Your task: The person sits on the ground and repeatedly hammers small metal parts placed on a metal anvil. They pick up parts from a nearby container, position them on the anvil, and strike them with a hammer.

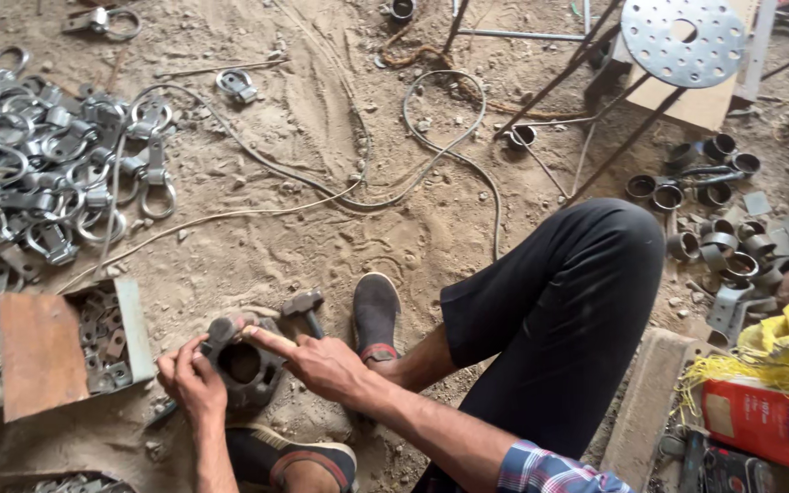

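A sandy floor [321,119] spreads wide, with a big heap of metal clamps [38,173] at the left. A rusty tray [43,351] of small plates sits near the hands. Between the person's shoes lies a ring-shaped block [247,365]. The left hand [191,383] grips its left edge; the right hand [321,362] rests on its top, forefinger stretched out. A hammer [303,306] lies just behind.
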